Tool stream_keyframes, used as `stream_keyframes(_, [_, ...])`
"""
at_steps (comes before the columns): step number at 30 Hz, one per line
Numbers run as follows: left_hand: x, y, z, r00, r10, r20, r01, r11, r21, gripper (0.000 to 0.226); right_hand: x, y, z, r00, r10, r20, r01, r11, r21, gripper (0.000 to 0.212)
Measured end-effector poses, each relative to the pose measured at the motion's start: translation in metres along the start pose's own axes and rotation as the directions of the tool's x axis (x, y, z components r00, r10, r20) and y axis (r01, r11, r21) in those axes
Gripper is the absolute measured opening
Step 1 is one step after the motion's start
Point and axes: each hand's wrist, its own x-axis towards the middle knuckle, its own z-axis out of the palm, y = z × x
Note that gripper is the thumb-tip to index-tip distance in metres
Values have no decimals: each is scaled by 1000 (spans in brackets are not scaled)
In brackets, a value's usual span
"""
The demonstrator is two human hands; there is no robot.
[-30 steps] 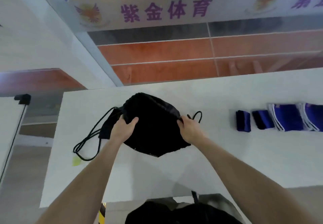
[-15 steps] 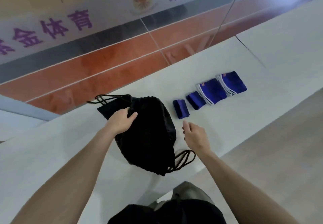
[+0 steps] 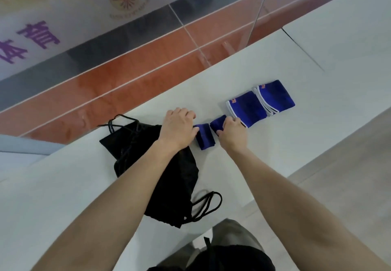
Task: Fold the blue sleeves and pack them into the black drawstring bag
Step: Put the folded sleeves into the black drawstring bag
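The black drawstring bag [image 3: 175, 190] lies flat on the white table [image 3: 275, 154], partly under my left forearm. My left hand [image 3: 178, 129] is just past the bag, its thumb and curled fingers pinching the left edge of a small folded blue sleeve [image 3: 206, 140]. My right hand [image 3: 232, 132] grips a second small folded blue sleeve [image 3: 218, 122] right beside the first. Two larger folded blue sleeves with white trim, one [image 3: 246, 110] nearer and one [image 3: 275, 98] farther right, lie side by side beyond my right hand.
The bag's cord loops [image 3: 209, 205] trail toward the table's near edge, and more cords [image 3: 120, 122] lie at its far end. A glass wall [image 3: 127, 38] with purple lettering runs along the table's far side. A seam [image 3: 302, 52] splits the tabletop at right.
Both hands have left the bag, which now lies flat. They moved right onto the two small blue sleeves. The camera has swung right and closer.
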Motion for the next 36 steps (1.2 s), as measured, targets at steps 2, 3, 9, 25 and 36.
stream_keyframes(2, [25,22,13,985,13,173,-34,993,117,53,-8,2,0,999,31,26,-32,999,23,52])
stream_keyframes(3, [33,29,21,970,-12,244,-24,989,144,57,-14,5,1,997,57,49,-59,997,39,60])
stream_keyframes(9, [51,40,59,861,-256,439,289,957,-7,67,-45,45,7,957,233,174,-237,971,4,58])
stream_keyframes(25, [-16,27,25,954,-132,270,270,771,-577,51,-120,82,-11,925,378,46,-335,750,570,19])
stream_keyframes(36, [-125,-95,-12,964,-144,225,238,848,-474,29,-182,-28,4,999,-16,44,-25,613,790,29])
